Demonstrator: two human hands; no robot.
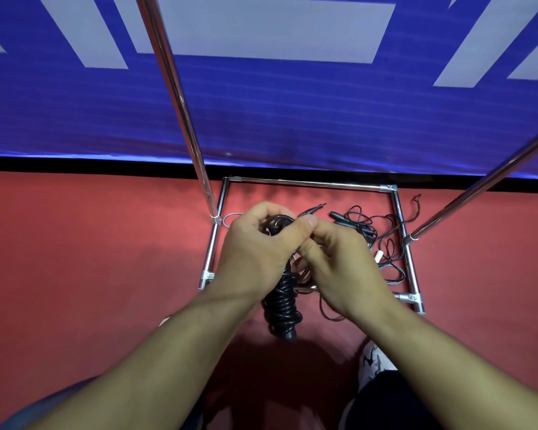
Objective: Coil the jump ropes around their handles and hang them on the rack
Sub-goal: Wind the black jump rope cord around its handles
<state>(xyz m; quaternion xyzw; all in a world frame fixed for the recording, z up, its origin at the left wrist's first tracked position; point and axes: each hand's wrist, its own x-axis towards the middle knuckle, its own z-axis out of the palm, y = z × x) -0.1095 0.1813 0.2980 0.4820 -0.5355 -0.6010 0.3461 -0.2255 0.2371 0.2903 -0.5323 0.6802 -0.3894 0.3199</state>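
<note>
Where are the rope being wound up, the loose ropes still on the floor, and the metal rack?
Coiled black rope (282, 301), head view, on the wound coils below the hands.
Loose ropes (373, 226), head view, on the tangle on the floor.
Rack (308, 182), head view, on its far base bar.

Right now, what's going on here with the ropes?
A person is winding a black jump rope around its handles, held in front of them over the red floor. The left hand grips the top of the coiled bundle, and the right hand pinches the rope end beside it. More loose ropes lie tangled inside the base of the metal rack, not yet coiled. No rope can be seen hanging on the rack.
</note>
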